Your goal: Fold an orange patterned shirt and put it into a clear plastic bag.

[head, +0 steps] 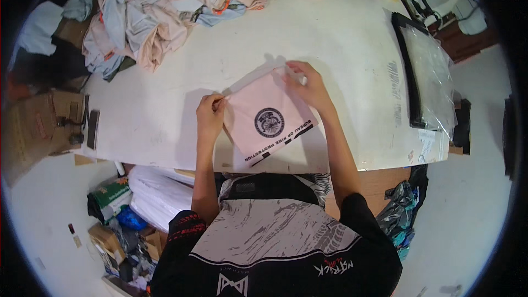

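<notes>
A pale pink fabric piece (243,121) with a dark printed round emblem and a line of dark writing along its lower edge is held over the white table. My left hand (210,109) pinches its left corner between thumb and fingers. At the far right corner, my right hand (307,84) grips the edge with its fingertips. The cloth is spread nearly flat between both hands and sits at a slant. Its shadow falls on the tabletop, but whether its lower edge touches the table is hard to tell.
A heap of pink and light grey garments (144,16) covers the table's (255,45) far left. Clear plastic sleeves (429,78) lie at the right over a black sheet (406,70). A dark phone-like slab (93,130) rests at the left edge, beside a cardboard box (45,119).
</notes>
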The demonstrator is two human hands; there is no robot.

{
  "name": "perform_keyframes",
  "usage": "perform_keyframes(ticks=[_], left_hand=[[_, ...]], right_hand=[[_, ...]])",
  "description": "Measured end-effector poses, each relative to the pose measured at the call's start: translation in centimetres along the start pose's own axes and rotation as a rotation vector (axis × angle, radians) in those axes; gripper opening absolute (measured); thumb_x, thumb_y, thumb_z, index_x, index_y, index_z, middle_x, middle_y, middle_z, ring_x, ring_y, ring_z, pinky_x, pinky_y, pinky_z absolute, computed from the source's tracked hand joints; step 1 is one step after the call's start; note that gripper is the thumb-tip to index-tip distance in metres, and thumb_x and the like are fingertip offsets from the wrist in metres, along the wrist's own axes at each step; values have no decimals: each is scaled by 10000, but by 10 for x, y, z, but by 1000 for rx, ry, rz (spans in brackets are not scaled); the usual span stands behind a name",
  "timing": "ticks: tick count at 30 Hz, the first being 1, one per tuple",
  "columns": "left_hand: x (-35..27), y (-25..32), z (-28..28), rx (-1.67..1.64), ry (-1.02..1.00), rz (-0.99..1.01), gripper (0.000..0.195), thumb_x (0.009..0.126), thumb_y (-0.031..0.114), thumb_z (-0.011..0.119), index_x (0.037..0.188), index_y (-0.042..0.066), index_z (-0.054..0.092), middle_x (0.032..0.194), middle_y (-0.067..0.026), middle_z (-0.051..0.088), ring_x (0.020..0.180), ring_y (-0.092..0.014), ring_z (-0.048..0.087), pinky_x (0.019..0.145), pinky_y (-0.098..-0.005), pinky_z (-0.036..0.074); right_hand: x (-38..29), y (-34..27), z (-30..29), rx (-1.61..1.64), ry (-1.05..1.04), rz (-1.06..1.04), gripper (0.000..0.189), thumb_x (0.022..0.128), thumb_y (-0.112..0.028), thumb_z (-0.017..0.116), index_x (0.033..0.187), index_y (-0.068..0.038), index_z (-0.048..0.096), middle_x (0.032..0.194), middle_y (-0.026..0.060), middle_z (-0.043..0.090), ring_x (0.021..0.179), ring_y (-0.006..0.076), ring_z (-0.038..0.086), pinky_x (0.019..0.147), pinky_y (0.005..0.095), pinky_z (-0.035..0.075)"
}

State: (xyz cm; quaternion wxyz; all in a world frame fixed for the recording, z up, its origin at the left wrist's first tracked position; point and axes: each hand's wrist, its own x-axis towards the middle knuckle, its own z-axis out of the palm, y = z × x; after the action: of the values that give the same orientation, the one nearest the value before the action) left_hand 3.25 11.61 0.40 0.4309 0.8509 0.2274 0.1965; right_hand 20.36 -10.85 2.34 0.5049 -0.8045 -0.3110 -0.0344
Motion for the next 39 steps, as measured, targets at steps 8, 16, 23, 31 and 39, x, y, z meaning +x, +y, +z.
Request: perform_keyframes(ticks=[8,16,23,31,39], left_hand=[[-2,-13,-7,81,-18,-118,207,806,121,727,921,-32,649,845,-147,639,754,-238,639,702,-327,507],[4,-14,-5,66,-23,-72,197,804,120,733,907,-27,652,809,-147,671,730,-230,652,695,-319,515],[11,-9,-15,83,-130,-310,278,752,194,770,893,-26,674,789,-166,688,731,-247,675,680,-343,521],[12,-9,-20,266,-244,-182,295,712,229,770,797,-35,670,763,-190,669,721,-317,662,651,-373,505],[17,3,-18,-60,-164,-87,173,773,65,730,864,-55,645,787,-140,693,708,-180,666,682,-299,533]], right_hand=[[32,40,15,264,-375,329,201,810,-160,750,924,-4,692,771,52,659,704,107,596,667,259,486],[44,52,-2,357,-527,227,143,807,-102,751,891,-11,679,774,19,653,716,93,585,670,253,483],[55,44,10,86,-565,170,199,760,-122,777,891,-19,667,860,70,681,773,138,608,705,283,494],[65,36,12,-99,-681,286,220,711,-115,787,870,3,689,753,69,677,696,150,620,636,296,496],[46,32,-13,86,-508,352,142,760,-75,753,860,-7,678,743,45,673,682,127,610,640,272,492]])
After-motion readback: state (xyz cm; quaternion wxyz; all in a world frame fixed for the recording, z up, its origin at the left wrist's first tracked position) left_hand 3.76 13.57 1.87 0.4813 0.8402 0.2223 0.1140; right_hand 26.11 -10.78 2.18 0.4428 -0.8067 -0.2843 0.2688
